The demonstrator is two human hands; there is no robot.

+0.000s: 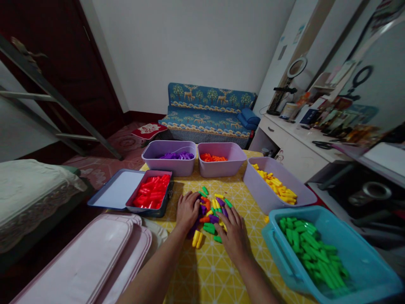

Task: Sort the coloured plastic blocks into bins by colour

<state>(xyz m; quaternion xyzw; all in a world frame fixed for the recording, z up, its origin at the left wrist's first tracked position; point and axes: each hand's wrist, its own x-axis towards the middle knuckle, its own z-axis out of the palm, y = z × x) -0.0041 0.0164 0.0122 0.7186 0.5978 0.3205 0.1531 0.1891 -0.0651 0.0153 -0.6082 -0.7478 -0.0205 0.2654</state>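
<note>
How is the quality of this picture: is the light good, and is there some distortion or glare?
Head view: light dim, the door dark against the pale wall; head view: wide-angle distortion, the door slanting and the teal bin stretched toward the corner; head view: glints on the red pieces, while the hands and coloured pieces are readable.

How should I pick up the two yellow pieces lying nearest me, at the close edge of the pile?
Probably pinch the yellow pieces together across their long outer sides, coming from above and the near side. They lie side by side, pointing roughly away from you, with bare tablecloth at their near ends.
</note>
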